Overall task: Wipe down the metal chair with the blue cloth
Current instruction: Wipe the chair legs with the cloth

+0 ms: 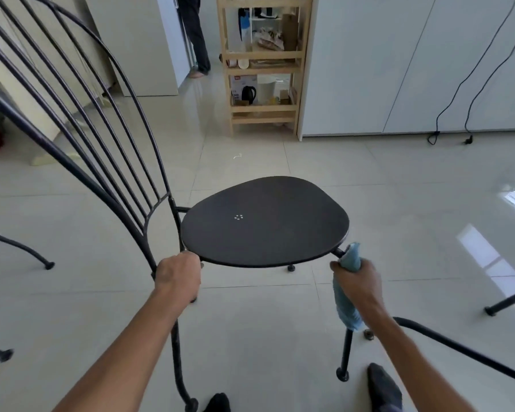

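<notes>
Chair (265,221) rigid, steady: left hand (177,276) clamps seat rim, right hand (358,282) wraps limp cloth (348,295) round leg.

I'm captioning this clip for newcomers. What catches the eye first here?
The dark chair seat fills the centre, its barred backrest rising at left. The left hand grips the seat's near edge, while the right hand wraps the blue cloth around the front leg.
</notes>
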The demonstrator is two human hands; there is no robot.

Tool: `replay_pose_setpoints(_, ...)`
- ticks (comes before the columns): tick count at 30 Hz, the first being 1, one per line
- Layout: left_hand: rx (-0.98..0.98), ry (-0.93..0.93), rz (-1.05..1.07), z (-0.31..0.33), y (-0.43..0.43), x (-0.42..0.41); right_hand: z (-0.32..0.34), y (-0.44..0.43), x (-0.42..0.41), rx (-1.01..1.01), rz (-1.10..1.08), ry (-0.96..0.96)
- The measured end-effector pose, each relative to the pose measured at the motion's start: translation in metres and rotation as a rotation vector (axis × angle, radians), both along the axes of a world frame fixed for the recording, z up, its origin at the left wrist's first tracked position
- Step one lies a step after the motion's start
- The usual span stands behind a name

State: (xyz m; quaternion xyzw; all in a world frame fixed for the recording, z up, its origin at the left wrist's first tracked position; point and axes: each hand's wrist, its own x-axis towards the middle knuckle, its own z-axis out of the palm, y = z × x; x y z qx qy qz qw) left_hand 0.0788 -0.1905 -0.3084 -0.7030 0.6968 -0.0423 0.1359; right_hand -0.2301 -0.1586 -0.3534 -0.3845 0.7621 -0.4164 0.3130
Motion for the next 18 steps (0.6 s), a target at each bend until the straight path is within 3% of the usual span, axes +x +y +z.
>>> replay_pose_setpoints(3, -0.008, 0.023, 0.076, -0.008, 0.019, -0.011, 0.002, -0.003, -0.009, 0.061, 0.073, 0.107)
replay_pose_setpoints(18, -0.057, 0.069, 0.102, -0.032, 0.028, -0.023, -0.028, -0.003, -0.018, 0.097, 0.113, 0.137)
